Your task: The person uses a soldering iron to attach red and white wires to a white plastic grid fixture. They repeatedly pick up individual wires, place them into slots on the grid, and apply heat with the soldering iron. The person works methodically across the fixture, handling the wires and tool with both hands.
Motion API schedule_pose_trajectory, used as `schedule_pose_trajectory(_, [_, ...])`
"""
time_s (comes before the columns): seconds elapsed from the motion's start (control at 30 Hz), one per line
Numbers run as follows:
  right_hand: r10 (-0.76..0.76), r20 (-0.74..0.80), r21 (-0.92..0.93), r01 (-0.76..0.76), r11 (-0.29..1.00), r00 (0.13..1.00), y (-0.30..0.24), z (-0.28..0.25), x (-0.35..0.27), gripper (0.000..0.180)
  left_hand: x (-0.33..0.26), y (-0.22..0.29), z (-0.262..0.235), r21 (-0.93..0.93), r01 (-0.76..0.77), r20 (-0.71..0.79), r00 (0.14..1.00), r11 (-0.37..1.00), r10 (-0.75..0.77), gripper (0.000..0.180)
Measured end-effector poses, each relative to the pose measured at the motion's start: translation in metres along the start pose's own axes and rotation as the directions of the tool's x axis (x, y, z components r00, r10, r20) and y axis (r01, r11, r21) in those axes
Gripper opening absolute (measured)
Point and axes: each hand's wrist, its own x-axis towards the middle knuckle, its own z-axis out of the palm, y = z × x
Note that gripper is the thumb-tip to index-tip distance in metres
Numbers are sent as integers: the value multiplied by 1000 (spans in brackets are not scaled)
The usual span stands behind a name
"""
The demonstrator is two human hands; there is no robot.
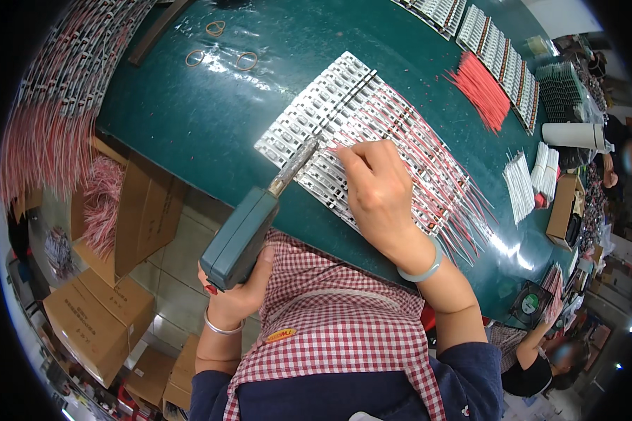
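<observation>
My left hand [233,298] is wrapped around a dark green soldering gun [240,235]. The gun's worn metal barrel slants up and right, its tip at the middle of a panel of white connector-like parts [298,125] on the table. Just right of the tip, my right hand [379,186] is closed in a pinch on a thin wire, whose end shows faintly at the fingertips. Rows of red and white wires [446,165] run from the panel toward the right. My right palm and wrist cover part of the panel's near side.
Red wires [479,91] and white wires [518,188] lie in bundles on the green table [189,119]. More panels [498,59] line the far right, near a white bottle [574,135]. Wired panels hang over the left edge, above cardboard boxes [98,323]. A co-worker [541,361] sits at right.
</observation>
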Motion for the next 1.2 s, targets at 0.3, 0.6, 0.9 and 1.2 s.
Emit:
schedule_pose_trajectory(0.3, [-1,48,-3,1,1000,999,-4,2,-3,26,1,-3,-3,-1,-48,61,997,999,48,21])
schedule_pose_trajectory(0.6, [-10,46,-10,10,1000,999,-5,5,-2,25,4,1,-3,51,-40,103,994,998,35,22])
schedule_pose_trajectory(0.9, [-9,53,-25,10,1000,999,-6,5,-2,22,-3,-4,-5,50,-10,49,999,999,8,22])
schedule_pose_trajectory(1.2, [-16,8,-32,16,999,1000,-4,7,-1,22,-9,-8,-8,41,0,30,1000,999,-2,23])
